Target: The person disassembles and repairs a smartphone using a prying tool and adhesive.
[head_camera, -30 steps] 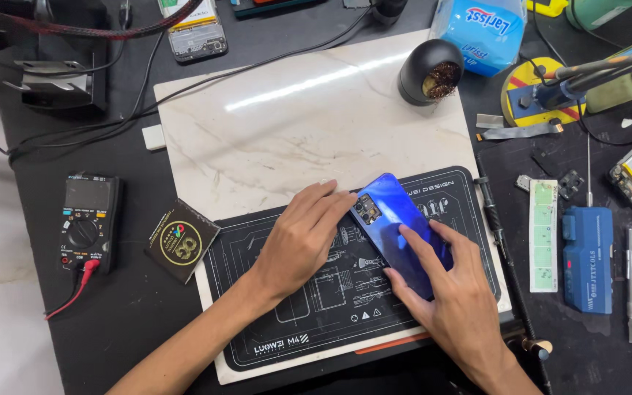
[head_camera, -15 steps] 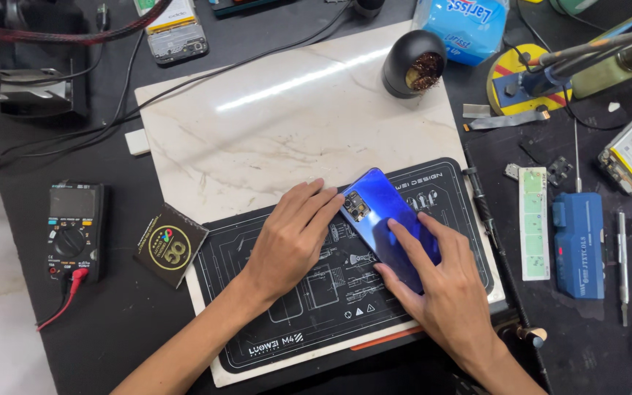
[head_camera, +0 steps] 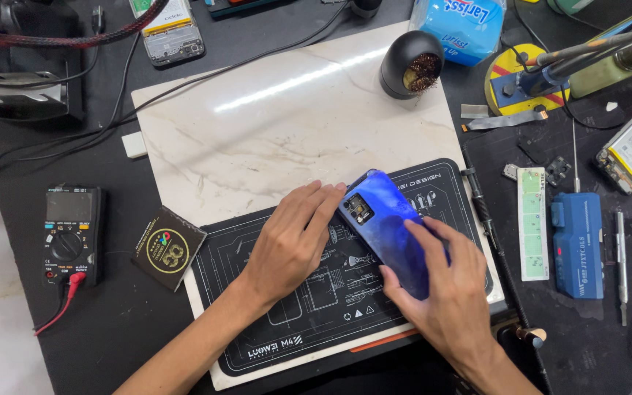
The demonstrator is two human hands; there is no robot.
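Hardly anything moved since the earlier frame: both hands stay on the phone, in the same place.

The glossy blue smartphone (head_camera: 388, 231) lies back side up on the black printed work mat (head_camera: 257, 322), which gives a soft, flat support. The left hand (head_camera: 290, 241) presses flat fingers against its upper edge to steady it; the right hand (head_camera: 444, 292) covers its lower half, fingers spread on the back.

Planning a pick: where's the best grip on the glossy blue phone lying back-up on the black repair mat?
Probably across the glossy blue phone's long edges, at the bare upper half, coming from above. It lies flat and slanted on the black repair mat, and the right hand covers its lower end.
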